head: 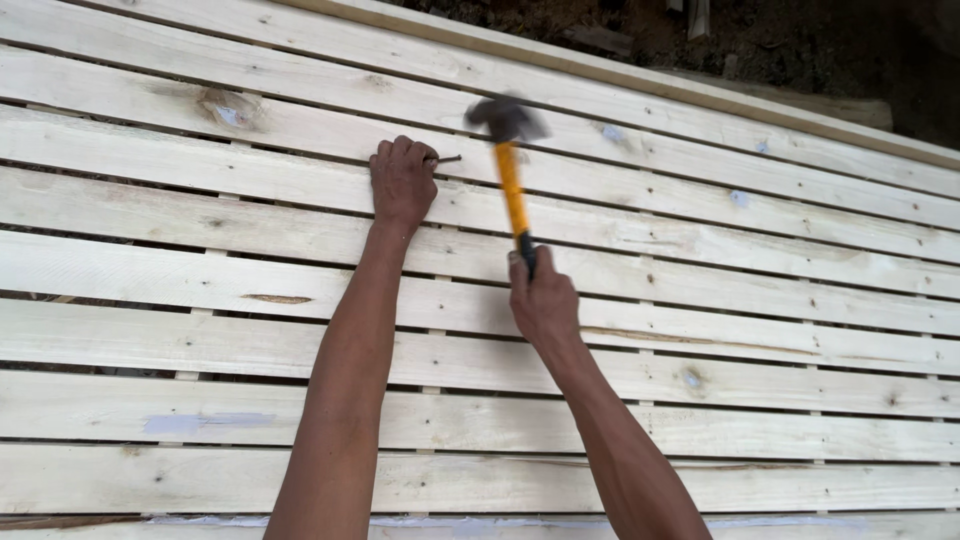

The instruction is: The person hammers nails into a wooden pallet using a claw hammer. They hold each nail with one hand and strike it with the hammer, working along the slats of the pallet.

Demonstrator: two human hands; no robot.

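My left hand (402, 180) is closed, pinching a thin dark nail (448, 158) whose tip sticks out to the right, held against a pale wooden slat (700, 200). My right hand (542, 298) grips the black end of a hammer (512, 180) with an orange handle. The hammer's dark steel head is blurred with motion, raised just right of and above the nail. Both forearms reach up from the bottom of the view.
Several long pale planks (200, 330) run across the whole view with narrow dark gaps between them, some with knots (230, 108). A thicker beam (640, 75) caps the far edge. Dark soil (800, 40) lies beyond at the top right.
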